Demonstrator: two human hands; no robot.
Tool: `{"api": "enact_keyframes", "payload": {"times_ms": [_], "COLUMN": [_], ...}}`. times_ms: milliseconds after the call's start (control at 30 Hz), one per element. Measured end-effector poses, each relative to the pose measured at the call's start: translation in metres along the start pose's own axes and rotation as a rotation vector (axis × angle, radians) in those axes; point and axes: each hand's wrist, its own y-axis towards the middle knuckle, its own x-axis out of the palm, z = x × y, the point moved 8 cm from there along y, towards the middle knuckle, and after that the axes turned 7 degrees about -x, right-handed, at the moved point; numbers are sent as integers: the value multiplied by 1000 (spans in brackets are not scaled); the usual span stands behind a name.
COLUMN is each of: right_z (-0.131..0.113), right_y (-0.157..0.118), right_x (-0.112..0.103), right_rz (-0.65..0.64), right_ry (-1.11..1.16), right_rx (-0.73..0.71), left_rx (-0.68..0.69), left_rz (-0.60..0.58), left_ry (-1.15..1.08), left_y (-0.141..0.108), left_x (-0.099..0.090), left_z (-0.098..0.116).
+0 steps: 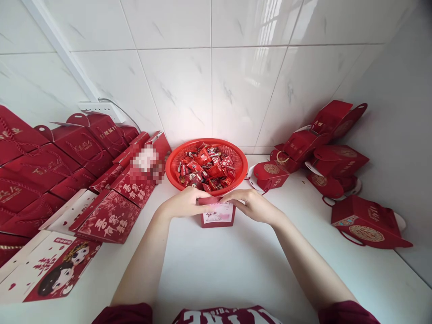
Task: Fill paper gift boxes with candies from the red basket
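Note:
A small red gift box [218, 223] with a pale pink printed front stands upright on the white table, close in front of the candy basket. My left hand [187, 202] pinches its top edge from the left, thumb on the near face. From the other side my right hand [251, 204] has its fingers closed on the top right corner. Between the hands the box's upper edge partly shows; its far side is hidden. Just behind, a red plastic basket [171, 173] holds many wrapped candies [205, 168] in red wrappers.
Stacked red gift boxes and bags [47, 166] with cord handles line the left, with flatter printed boxes [106, 216] before them. Several red handled boxes [367, 225] lie piled at the right. A power strip [101, 110] sits by the tiled wall [178, 90].

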Motion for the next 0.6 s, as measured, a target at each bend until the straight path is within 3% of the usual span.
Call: {"api": "enact_keyframes", "payload": {"times_ms": [233, 433, 600], "right_z": [3, 22, 29], "right_y": [-4, 2, 3], "right_x": [-4, 4, 11], "right_rz": [32, 117, 72], "right_ry": [4, 120, 230], "right_rx": [95, 154, 132], "left_rx": [18, 43, 82], "left_rz": [30, 59, 15], "left_ry": [18, 5, -19], "left_y": [8, 15, 20], "left_x": [8, 12, 12], "left_z": [4, 1, -4]}}
